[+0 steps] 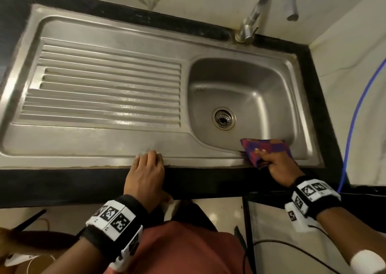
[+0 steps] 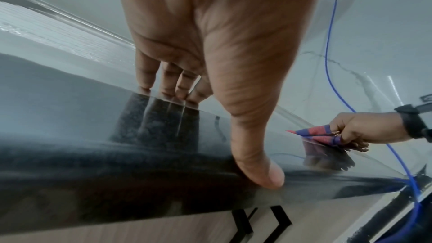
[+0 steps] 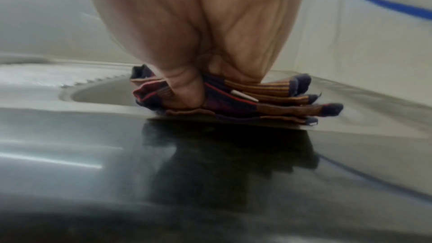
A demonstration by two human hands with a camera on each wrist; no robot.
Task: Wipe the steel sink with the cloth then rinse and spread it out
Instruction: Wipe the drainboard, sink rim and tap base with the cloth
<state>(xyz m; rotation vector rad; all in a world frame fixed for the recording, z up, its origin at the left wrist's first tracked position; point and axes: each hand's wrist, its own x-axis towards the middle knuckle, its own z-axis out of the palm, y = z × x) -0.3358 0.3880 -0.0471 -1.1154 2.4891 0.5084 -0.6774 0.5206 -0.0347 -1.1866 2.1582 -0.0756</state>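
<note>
Drainboard (image 1: pixel 104 85): ribbed steel, left part of the steel sink (image 1: pixel 117 140).

My left hand (image 1: pixel 146 175): fingers straight, tips resting on the sink's front rim, thumb (image 2: pixel 261 169) down over the black counter (image 1: pixel 62 183) edge. It holds nothing.

Basin (image 1: pixel 240 98): right part of the sink, round drain (image 1: pixel 224 118) at its floor, tap (image 1: pixel 261 12) behind it.

Cloth (image 1: pixel 266 148): folded in layers, red and blue check, lying on the front rim at the basin's near right corner, one end reaching over the basin edge.

My right hand (image 1: pixel 279 167): fingers pressed on top of the cloth, thumb (image 3: pixel 184 90) tucked into its folds, gripping it.

Blue cable (image 1: pixel 355 117): against the right wall.
</note>
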